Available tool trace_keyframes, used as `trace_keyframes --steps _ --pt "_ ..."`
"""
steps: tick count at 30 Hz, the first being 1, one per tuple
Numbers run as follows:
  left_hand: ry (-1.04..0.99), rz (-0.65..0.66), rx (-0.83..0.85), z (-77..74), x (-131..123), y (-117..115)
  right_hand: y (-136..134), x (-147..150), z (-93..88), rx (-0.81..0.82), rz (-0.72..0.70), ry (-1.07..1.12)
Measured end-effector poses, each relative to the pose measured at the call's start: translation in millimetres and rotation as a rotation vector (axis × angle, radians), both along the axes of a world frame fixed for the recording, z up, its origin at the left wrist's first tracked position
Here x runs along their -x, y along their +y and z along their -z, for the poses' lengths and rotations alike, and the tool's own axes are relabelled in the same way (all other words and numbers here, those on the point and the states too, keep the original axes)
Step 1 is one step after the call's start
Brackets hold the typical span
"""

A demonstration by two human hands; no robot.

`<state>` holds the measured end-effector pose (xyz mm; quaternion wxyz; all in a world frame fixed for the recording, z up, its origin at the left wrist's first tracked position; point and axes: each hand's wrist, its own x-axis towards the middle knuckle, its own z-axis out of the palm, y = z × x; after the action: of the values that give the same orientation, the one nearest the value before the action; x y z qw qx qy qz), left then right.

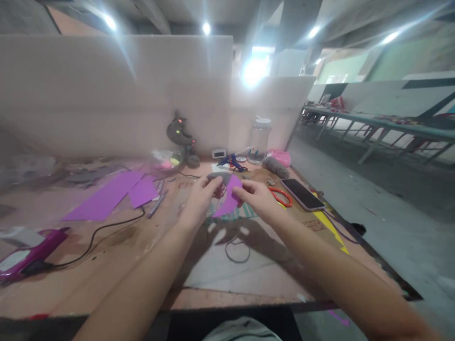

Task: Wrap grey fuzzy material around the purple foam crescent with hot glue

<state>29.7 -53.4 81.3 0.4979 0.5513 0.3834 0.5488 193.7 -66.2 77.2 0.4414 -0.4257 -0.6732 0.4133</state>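
Over the middle of the table, my right hand (256, 196) pinches a purple curved sheet piece (229, 199), pointed at its lower end. My left hand (206, 189) is closed beside it, its fingers on a dark grey flat piece (223, 176) that lies against the purple one; its full outline is hidden. Beneath both hands a thin dark cord (237, 260) makes a loop on a pale board. At the back stands a dark crescent-shaped ornament (177, 131) with small coloured balls. A blue glue gun (232, 162) lies just beyond my hands.
Purple sheets (106, 196) and a pen (156, 204) lie to the left, near a magenta power strip (33, 251) with a black cable. On the right are orange-handled scissors (281, 196), a phone (302, 193), a grey fuzzy roll (276, 167) and a clear jar (260, 142).
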Motion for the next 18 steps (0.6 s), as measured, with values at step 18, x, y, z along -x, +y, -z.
trace_keyframes --steps 18 --pt "0.364 0.087 -0.129 14.4 14.0 -4.7 -13.1 -12.3 17.1 0.079 0.156 0.016"
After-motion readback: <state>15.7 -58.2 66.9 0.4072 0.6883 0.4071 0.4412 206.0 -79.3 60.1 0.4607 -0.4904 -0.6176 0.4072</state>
